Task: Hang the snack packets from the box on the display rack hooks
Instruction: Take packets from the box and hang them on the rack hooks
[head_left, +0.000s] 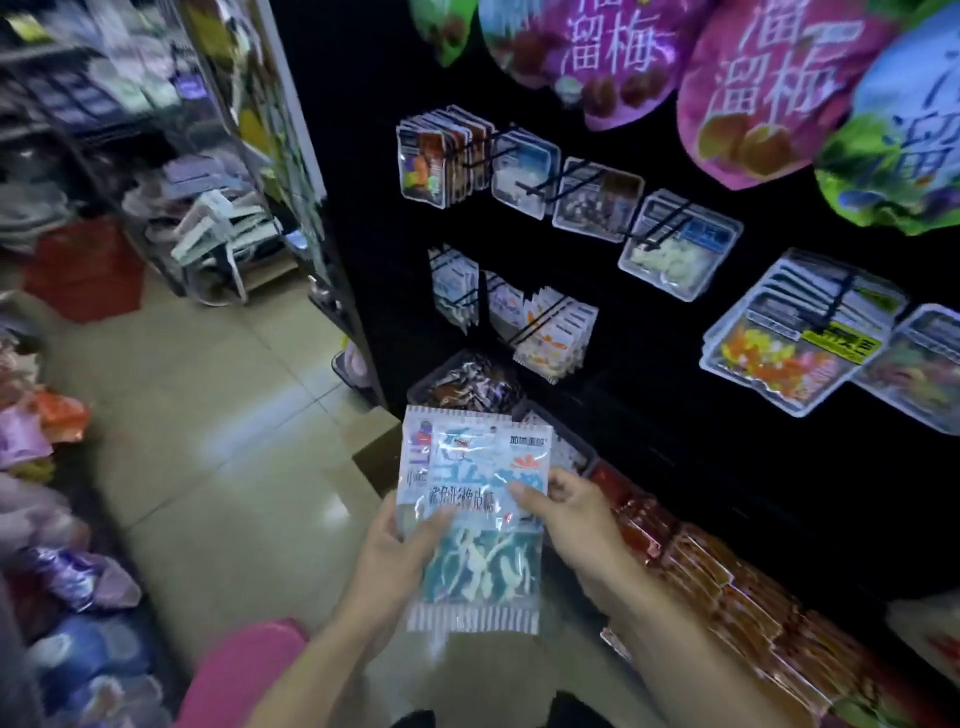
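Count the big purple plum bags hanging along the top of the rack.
2. One purple bag hangs at top centre, the other purple bag to its right. Green and blue bags flank them; more may hang out of frame.

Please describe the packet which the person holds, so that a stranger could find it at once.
Below the black display rack, both hands, left and right, hold a blue-and-white snack packet. Unlike its neighbours, it hangs on no hook.

2 hands (395, 551) — 1 held packet (472, 519)
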